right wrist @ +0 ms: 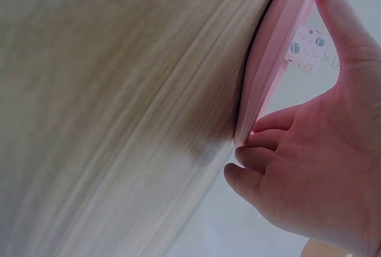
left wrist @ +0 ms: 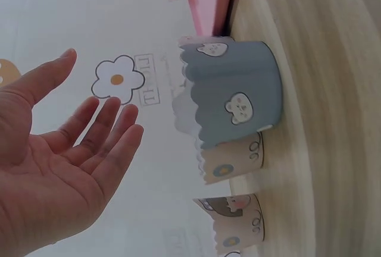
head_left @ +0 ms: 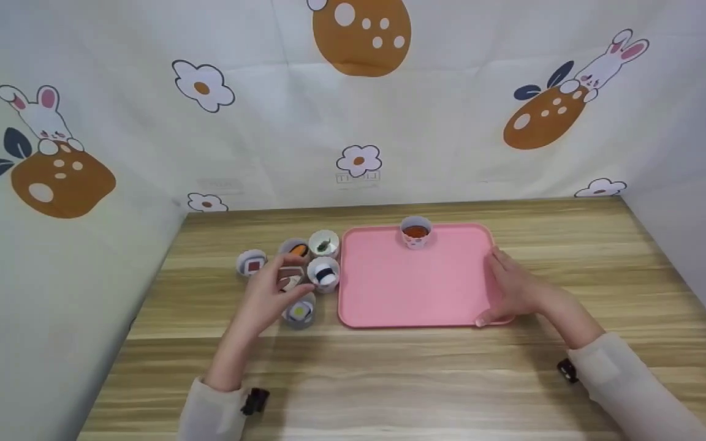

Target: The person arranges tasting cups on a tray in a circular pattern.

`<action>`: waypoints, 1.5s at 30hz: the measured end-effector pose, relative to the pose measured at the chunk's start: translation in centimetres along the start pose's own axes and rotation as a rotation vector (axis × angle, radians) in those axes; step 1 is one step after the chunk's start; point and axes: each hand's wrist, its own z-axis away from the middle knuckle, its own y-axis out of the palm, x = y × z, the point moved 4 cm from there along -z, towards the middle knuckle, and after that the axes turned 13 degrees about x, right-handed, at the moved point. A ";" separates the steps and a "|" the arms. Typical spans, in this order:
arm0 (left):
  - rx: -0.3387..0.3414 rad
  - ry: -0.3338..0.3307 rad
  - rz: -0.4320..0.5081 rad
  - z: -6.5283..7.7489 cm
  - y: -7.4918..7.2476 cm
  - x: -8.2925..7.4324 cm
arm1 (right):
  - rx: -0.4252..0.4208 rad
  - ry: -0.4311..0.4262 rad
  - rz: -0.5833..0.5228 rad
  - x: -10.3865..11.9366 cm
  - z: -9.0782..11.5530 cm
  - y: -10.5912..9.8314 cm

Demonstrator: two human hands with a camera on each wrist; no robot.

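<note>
My left hand (head_left: 268,295) hovers over a cluster of paper cups, its fingers loosely bent and holding nothing. Beneath it is a cup (head_left: 292,280) partly hidden by the fingers. Around it stand a cup with a black-banded white piece (head_left: 324,275), one with a yellow-centred piece (head_left: 299,310), one with a green bit (head_left: 324,244), one with an orange piece (head_left: 295,248) and one with a red square (head_left: 251,263). A blue-grey bear-print cup (left wrist: 235,93) fills the left wrist view. My right hand (head_left: 515,288) touches the right side of a pink tray (head_left: 414,288), thumb by its near corner.
A small cup with reddish-orange contents (head_left: 416,233) stands at the tray's far edge. The wooden table (head_left: 377,380) backs onto a wall sheet (head_left: 279,122) printed with rabbits and flowers. Dark clips or devices (head_left: 255,401) sit by both sleeves.
</note>
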 end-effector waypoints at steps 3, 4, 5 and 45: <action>-0.001 0.000 0.028 0.4 -0.2 0.5 | 0.006 0.006 -0.006 0.1 0.1 0.0; -0.001 -0.002 0.034 0.5 -0.3 0.7 | 0.007 0.009 -0.006 0.1 0.1 0.0; -0.002 -0.005 0.035 0.6 -0.3 0.8 | 0.007 0.011 -0.005 0.0 0.1 0.0; 0.008 -0.110 0.054 3.2 -1.0 4.0 | 0.032 0.049 -0.011 0.1 -0.1 0.0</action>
